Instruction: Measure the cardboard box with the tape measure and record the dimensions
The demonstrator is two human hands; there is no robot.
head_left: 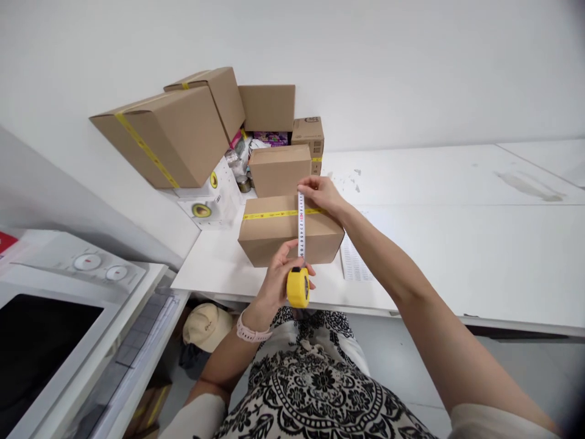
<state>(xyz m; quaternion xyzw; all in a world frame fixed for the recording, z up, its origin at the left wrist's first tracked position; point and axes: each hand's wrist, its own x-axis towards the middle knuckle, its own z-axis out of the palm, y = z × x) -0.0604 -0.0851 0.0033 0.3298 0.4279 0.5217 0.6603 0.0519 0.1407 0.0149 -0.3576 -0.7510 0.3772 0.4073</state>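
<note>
One yellow, rounded tape measure (pixel 298 288) sits in the left hand (pixel 275 277), whose grip is closed around its case in front of the carton, seemingly to anchor it while its white, numbered blade (pixel 301 225) runs away from the person. The grip of the right hand (pixel 322 192) pinches the blade's far end, probably to keep it straight with the numerals facing up. Beneath it, a brown, oblong cardboard carton (pixel 269 231) lies on the flat white tabletop (pixel 457 250); the blade crosses its printed yellow sealing strip (pixel 269 214), an arrangement that sets the numerals over the carton's front-to-back span. Just behind stands a plain brown cardboard box (pixel 278 175), apparently pushed back to leave working room. A white printed paper sheet (pixel 355 261) lies beside the carton's right end, perhaps kept there for easy reading.
</note>
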